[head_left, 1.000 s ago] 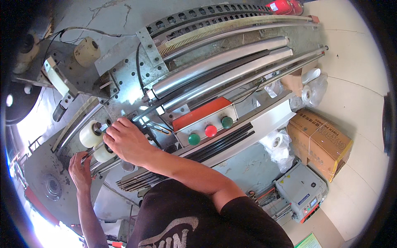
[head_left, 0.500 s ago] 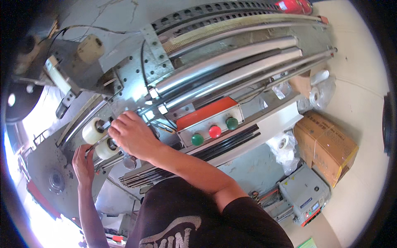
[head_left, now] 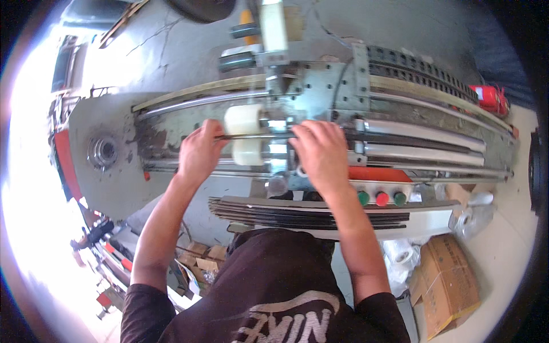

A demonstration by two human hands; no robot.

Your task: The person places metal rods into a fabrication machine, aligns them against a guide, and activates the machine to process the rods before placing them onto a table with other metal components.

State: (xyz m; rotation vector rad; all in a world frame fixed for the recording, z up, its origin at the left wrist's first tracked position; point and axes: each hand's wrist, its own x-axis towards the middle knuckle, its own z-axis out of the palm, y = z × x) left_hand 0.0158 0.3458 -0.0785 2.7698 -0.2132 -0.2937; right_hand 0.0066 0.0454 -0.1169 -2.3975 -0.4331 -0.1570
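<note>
A thin metal rod (head_left: 251, 136) runs crosswise over a long bench machine, passing between two white rollers (head_left: 243, 117). My left hand (head_left: 198, 151) pinches its left end, just left of the rollers. To the right of the rollers, my right hand (head_left: 321, 157) has its fingers closed over the rod. Beyond that hand a black bar (head_left: 412, 142) lies between two silver rollers (head_left: 423, 130). It lines up with the rod, but my right hand hides whether they are one piece.
In front of the machine, several dark rods (head_left: 309, 217) lie on a ledge. A control box (head_left: 382, 188) with green and red buttons sits right of my right forearm. A cardboard box (head_left: 446, 286) stands at the lower right, and a round metal flange (head_left: 103, 151) is at the left.
My view has turned, so the machine now lies level across it. My hands are farther apart along the rod, the left one having moved clear of the white rollers.
</note>
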